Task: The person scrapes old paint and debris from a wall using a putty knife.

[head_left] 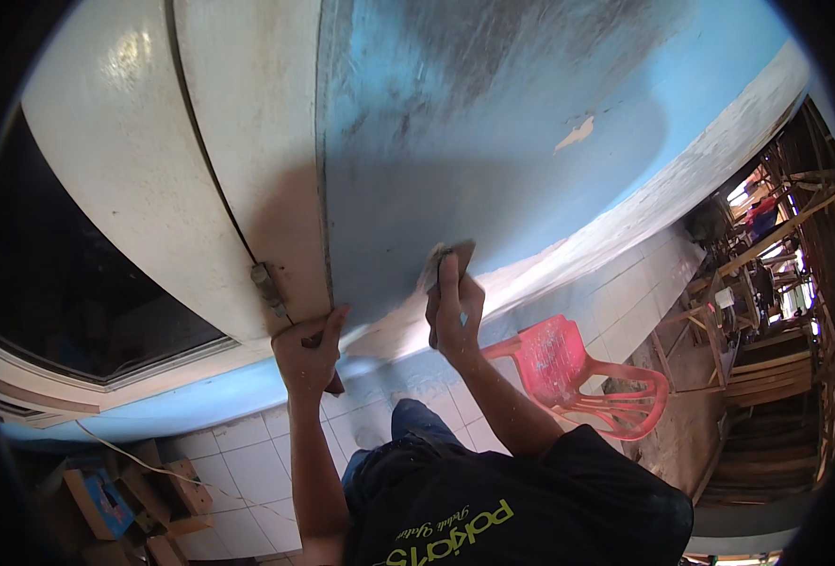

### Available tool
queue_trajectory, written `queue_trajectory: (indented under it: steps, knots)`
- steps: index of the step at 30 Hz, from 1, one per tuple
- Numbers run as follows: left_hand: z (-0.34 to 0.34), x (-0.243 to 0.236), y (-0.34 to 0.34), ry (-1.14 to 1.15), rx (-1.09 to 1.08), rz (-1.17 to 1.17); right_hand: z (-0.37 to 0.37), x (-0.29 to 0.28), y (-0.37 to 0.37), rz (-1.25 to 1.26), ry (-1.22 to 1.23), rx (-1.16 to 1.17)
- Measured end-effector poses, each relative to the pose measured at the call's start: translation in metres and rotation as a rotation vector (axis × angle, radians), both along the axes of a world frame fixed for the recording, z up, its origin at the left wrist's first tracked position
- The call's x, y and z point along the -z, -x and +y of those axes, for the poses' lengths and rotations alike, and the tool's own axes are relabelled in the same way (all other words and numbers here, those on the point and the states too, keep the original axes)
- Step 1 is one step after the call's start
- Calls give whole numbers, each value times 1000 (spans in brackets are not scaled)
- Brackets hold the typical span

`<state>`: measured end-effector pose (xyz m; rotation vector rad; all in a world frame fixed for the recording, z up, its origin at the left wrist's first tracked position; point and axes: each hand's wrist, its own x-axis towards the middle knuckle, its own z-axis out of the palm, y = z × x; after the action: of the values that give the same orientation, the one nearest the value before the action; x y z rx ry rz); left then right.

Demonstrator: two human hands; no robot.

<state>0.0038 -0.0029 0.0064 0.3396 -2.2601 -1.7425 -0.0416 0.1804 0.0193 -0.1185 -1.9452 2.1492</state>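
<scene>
My right hand (457, 319) is closed round a flat grey-brown scraper (467, 257), its edge against the blue wall (493, 203). Just left of the scraper, a pale, rough patch shows on the paint. My left hand (306, 357) is curled close to the lower end of the white door frame (290, 236), thumb pointing up. A reddish-brown flat piece (335, 385) sticks out beneath its fingers; most of it is hidden by the hand. Near that hand, a metal hinge (267, 289) sits on the frame.
A pink plastic chair (554, 363) stands on the tiles to the right. Open cardboard boxes (97, 505) lie at the lower left, with a pale cable (144, 462) running past them. Stacked timber (766, 373) fills the far right. A dark window pane (87, 283) is at the left.
</scene>
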Motion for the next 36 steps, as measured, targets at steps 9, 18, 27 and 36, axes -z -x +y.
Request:
queue_trajectory:
  steps: [9,18,27,36]
  knots:
    - [0,7,2,43,2,48,-1,37,-7,-25,-149,47]
    - [0,12,2,63,-4,94,-4,57,-10,-43,-57,72]
    - [1,5,2,19,-17,58,-5,42,-1,85,-28,56]
    - [3,8,1,-12,-1,86,2,50,0,109,-46,47]
